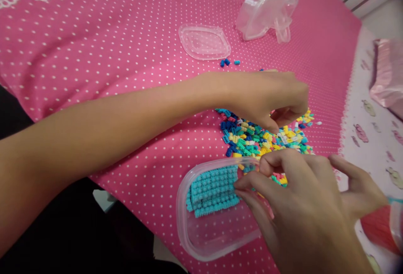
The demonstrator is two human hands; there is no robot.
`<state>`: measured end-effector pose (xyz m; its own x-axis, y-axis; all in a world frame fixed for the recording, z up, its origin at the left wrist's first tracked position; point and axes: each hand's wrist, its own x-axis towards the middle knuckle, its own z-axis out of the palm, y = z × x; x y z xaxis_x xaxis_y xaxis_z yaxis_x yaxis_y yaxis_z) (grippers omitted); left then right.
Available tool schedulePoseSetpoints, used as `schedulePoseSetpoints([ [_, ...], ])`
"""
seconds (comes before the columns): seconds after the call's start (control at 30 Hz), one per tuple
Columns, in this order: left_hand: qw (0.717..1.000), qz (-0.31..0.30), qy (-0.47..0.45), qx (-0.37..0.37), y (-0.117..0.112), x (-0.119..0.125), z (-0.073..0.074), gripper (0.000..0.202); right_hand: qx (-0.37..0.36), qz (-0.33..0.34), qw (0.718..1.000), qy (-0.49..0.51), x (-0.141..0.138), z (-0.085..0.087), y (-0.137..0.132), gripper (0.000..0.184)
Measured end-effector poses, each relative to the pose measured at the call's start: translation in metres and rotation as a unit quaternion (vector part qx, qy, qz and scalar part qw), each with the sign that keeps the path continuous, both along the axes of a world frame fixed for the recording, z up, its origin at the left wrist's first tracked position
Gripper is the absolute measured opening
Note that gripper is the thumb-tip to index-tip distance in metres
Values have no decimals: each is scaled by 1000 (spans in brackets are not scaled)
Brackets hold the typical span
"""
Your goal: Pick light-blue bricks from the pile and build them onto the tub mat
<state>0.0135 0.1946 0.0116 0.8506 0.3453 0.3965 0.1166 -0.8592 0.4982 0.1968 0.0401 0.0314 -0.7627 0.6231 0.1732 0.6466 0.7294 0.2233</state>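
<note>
Turquoise brick slab (214, 189) at the tips of right-hand fingers (255, 180)

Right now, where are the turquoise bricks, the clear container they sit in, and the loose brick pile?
Turquoise bricks (214, 189), head view: middle of the studded face.
Clear container (218, 233), head view: bare floor.
Loose brick pile (250, 135), head view: mixed-colour middle.

Tiny multicoloured plastic bricks (244, 144): I lose some behind the left hand (272, 97)
Clear rounded plastic tray (217, 234): right end hidden by the right hand (302, 194)
Shiny pink pouch (389, 72): cut off rightward
</note>
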Motion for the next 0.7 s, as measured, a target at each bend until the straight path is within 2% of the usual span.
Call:
schedulePoseSetpoints([
  [0.3,1000,8,4,19,-3,0,2,12,10,-10,1000,-10,-3,-2,0,24],
  [0.43,998,37,56,19,-6,3,7,10,11,-13,1000,-5,-3,-4,0,26],
  [0.7,996,45,72,28,-7,2,9,9,-7,-24,1000,0,-5,2,-2,25],
])
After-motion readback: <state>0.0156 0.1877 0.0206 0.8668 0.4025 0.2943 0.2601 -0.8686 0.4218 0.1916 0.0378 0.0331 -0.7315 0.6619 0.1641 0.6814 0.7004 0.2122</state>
